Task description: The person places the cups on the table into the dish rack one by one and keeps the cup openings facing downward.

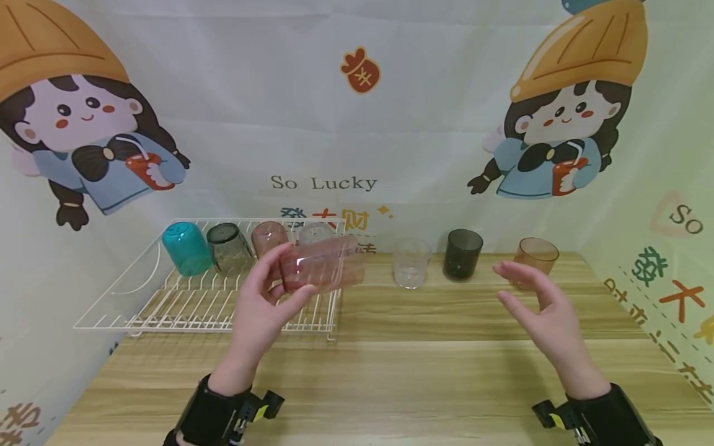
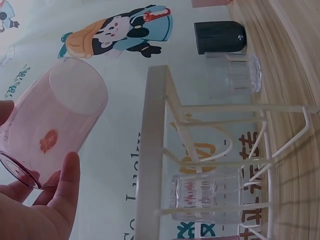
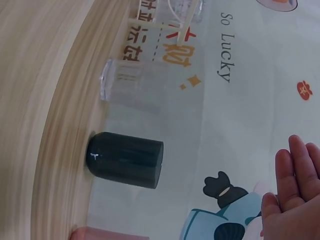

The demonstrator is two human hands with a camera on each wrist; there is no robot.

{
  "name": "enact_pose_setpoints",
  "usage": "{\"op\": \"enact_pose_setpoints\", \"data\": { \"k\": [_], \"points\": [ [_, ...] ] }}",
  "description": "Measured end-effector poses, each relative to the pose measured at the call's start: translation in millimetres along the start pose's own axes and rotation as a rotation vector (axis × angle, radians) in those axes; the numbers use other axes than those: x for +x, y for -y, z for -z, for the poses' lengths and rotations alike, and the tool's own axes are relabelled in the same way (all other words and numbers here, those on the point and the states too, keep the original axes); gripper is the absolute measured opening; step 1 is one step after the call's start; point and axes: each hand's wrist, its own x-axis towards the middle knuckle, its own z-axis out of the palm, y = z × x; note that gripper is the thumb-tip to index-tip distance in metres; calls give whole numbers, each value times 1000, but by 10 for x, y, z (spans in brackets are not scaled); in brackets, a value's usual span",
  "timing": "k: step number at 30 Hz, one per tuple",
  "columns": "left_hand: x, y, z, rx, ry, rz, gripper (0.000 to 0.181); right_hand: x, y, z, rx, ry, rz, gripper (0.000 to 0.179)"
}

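Note:
Above the right part of the white wire rack (image 1: 234, 322), my left hand (image 1: 264, 310) grips a clear pink glass (image 1: 323, 266) near its base. The glass lies tilted almost sideways, its mouth pointing right; the left wrist view shows the same pink glass (image 2: 55, 110) between thumb and fingers. My right hand (image 1: 549, 316) is raised with relaxed fingers and holds nothing. It partly covers an amber glass (image 1: 538, 251) standing upright behind it. Left of that stand a dark grey glass (image 1: 463, 255) and a clear glass (image 1: 411, 265), both upright.
Upside down on the rack are a teal glass (image 1: 188, 249), a smoky grey glass (image 1: 229, 248), a pink glass (image 1: 269, 236) and a clear glass (image 1: 315, 233). The wooden table (image 1: 401, 378) reaches back to a printed cloth (image 1: 424, 124).

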Motion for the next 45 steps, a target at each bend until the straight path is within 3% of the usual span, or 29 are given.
{"op": "enact_pose_setpoints", "data": {
  "k": [19,40,45],
  "points": [
    [16,72,367,212,-40,67,63,-4,-169,119,-67,-1,-51,42],
    [-16,129,802,425,-142,75,64,-31,-368,271,-128,-4,-143,43],
    [-9,137,899,468,-159,101,65,-33,-408,301,-127,-8,-157,43]
  ]
}}
